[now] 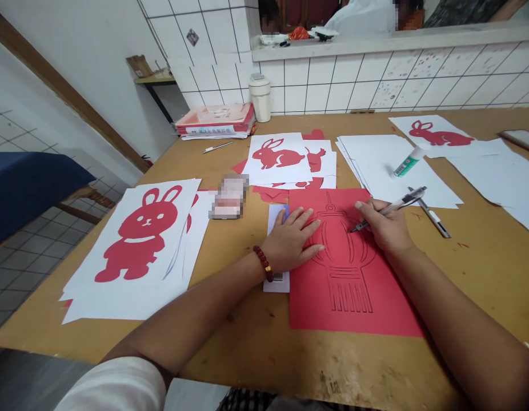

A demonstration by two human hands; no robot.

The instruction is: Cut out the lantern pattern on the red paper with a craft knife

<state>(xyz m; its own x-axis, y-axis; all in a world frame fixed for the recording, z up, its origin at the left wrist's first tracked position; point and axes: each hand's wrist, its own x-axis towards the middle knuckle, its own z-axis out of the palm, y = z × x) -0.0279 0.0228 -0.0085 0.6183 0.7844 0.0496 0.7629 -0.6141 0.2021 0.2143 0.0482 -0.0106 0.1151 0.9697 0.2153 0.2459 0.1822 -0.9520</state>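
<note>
"What's at the far left?"

"A chair draped in dark blue cloth, beside the brown tabletop. On that lies a pile of white paper sheets with a standing red rabbit on top."

"And next along?"

"At the back, a stack of red-covered books; in front of it, a slim silver pen, then a blurred, pale pinkish block. Further right are a white lidded cup and a white sheet with a crouching red rabbit."

"Where's the left hand?"

"Open and flat, fingers spread, gripping nothing. It lies across a white card with a barcode and the left part of a red paper sheet. There's a dark red bead bracelet on its wrist."

"What's on the red sheet?"

"A dark-lined, tasselled lantern drawing. The sheet lies flat near the table's front edge."

"And the right hand?"

"Closed around a grey-and-black pen, its tip at the lantern's body. I can't tell whether it's pressing."

"Beyond that?"

"A green-and-white glue stick on white sheets, a slim grey-and-black tool just beside them, and another white sheet with a red rabbit behind."
</note>
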